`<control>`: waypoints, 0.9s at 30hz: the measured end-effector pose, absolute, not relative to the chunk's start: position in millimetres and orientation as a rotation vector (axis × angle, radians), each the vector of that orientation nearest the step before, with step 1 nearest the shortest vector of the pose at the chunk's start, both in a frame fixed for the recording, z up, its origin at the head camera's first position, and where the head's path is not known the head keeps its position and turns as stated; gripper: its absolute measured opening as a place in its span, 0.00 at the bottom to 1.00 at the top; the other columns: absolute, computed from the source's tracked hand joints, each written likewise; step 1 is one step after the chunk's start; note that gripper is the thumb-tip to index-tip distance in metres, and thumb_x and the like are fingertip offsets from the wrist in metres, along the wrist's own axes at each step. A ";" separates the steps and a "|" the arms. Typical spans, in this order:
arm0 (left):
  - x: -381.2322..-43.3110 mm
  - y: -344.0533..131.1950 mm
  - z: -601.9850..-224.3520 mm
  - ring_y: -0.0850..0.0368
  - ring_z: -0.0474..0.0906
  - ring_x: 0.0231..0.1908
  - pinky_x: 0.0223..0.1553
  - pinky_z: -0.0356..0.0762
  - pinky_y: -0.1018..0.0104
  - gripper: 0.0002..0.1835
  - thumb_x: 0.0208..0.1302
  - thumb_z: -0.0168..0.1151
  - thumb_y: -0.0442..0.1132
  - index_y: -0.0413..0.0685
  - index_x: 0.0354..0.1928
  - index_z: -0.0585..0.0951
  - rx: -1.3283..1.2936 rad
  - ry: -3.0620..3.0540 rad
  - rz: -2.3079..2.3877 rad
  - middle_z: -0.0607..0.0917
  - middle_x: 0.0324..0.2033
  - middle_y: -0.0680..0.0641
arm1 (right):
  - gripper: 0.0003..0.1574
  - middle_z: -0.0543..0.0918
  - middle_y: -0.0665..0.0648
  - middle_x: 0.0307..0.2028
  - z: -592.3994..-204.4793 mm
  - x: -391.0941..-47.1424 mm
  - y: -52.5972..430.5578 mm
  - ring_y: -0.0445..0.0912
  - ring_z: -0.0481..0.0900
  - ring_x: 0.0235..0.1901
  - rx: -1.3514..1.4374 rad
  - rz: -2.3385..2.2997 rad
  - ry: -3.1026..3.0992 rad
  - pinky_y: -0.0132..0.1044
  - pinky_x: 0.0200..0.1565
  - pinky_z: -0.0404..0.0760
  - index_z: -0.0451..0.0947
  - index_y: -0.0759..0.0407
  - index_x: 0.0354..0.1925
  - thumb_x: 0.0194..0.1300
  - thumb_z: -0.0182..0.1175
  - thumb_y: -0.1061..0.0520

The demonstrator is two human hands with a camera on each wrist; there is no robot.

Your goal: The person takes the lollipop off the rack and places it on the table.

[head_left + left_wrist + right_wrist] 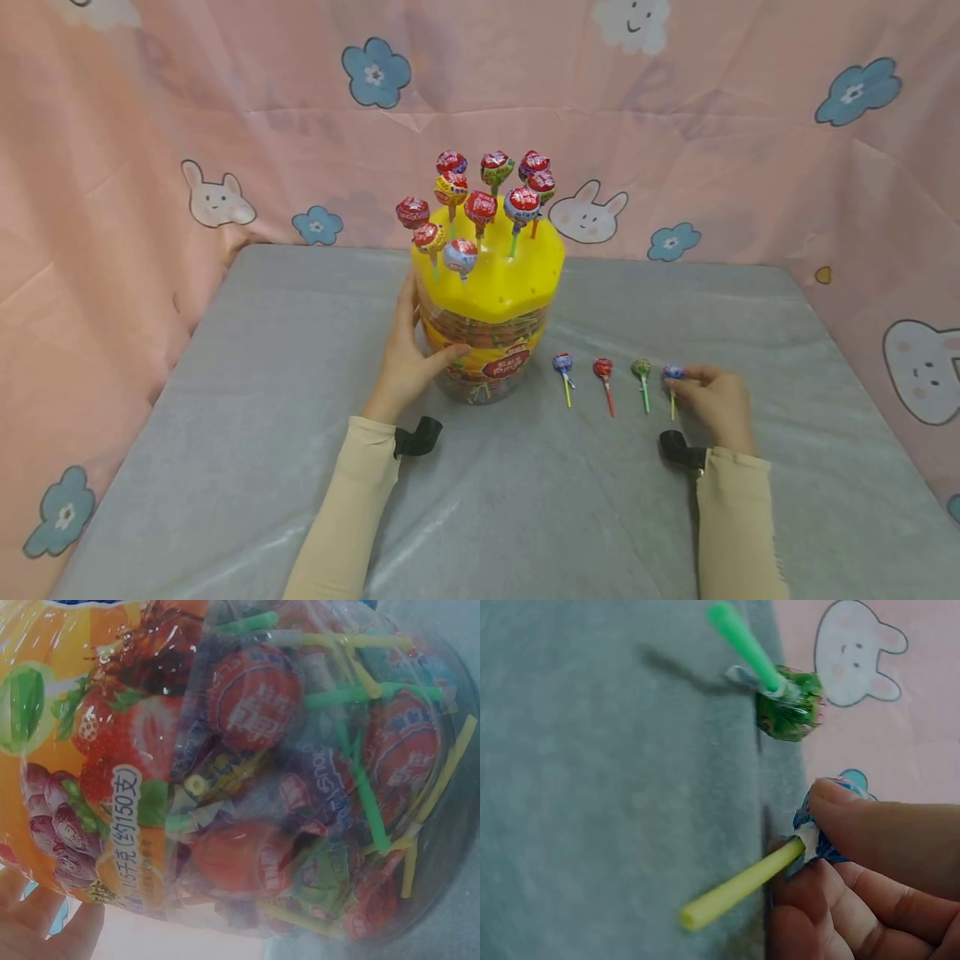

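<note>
A clear plastic jar of lollipops point(506, 360) stands upright on the table under a yellow lid point(483, 296), with several lollipops stuck upright in the lid's holes. My left hand point(405, 367) holds the jar's left side, thumb across the front and fingers along the side. Through the jar wall, wrapped lollipops point(255, 697) show in the left wrist view. Off to the right, my right hand point(718, 404) pinches a blue-wrapped lollipop point(742, 889) by its head, its yellow stick pointing toward me. Beside it lies a green lollipop point(641, 367) with a green stick.
Between the jar and the right hand lie a blue lollipop point(562, 364) with a yellow stick and a red lollipop point(603, 369), in a row with the green one. A grey cloth covers the table point(247, 400). Behind it hangs a pink patterned curtain point(285, 100).
</note>
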State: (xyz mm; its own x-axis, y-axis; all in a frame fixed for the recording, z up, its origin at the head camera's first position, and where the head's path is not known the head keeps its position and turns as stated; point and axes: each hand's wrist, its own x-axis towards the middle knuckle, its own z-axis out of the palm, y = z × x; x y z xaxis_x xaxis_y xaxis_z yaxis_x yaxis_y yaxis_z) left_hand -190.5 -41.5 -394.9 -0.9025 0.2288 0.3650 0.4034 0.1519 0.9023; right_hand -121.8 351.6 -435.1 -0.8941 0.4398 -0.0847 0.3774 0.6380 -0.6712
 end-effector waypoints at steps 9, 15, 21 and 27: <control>-190.6 -41.6 -394.4 0.54 0.47 0.70 0.69 0.50 0.48 0.63 0.43 0.62 0.73 0.55 0.75 0.41 -0.618 -2.284 -1.843 0.48 0.73 0.51 | 0.22 0.84 0.63 0.27 -438.0 -125.7 343.0 0.39 0.72 0.19 -0.634 0.926 -2.762 0.32 0.20 0.70 0.80 0.75 0.43 0.56 0.67 0.57; -190.0 -43.5 -394.1 0.52 0.47 0.70 0.68 0.49 0.47 0.61 0.46 0.64 0.69 0.56 0.75 0.41 -0.626 -2.264 -1.853 0.48 0.73 0.50 | 0.21 0.84 0.64 0.28 -439.4 -129.1 340.9 0.39 0.71 0.20 -0.596 0.918 -2.748 0.30 0.20 0.69 0.80 0.75 0.42 0.57 0.67 0.58; -190.6 -44.2 -394.5 0.52 0.47 0.70 0.68 0.50 0.47 0.62 0.45 0.62 0.71 0.56 0.75 0.41 -0.620 -2.272 -1.835 0.48 0.73 0.50 | 0.21 0.84 0.66 0.29 -439.9 -130.9 338.8 0.38 0.72 0.20 -0.582 0.932 -2.738 0.29 0.20 0.69 0.80 0.75 0.43 0.57 0.67 0.59; -190.3 -42.7 -395.7 0.54 0.48 0.70 0.68 0.50 0.48 0.60 0.48 0.63 0.68 0.58 0.75 0.41 -0.650 -2.268 -1.838 0.48 0.73 0.53 | 0.23 0.83 0.70 0.35 -440.0 -126.6 340.3 0.53 0.81 0.28 -0.576 0.949 -2.750 0.37 0.29 0.76 0.77 0.75 0.47 0.59 0.65 0.59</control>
State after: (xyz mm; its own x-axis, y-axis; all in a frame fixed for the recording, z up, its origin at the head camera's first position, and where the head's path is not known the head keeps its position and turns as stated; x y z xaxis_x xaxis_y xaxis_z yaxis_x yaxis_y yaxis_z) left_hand -190.3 -42.7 -395.7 -0.8948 0.2349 0.3798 0.4202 0.1549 0.8941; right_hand -126.6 340.3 -440.0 -0.9097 0.4134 0.0388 0.3016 0.7221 -0.6225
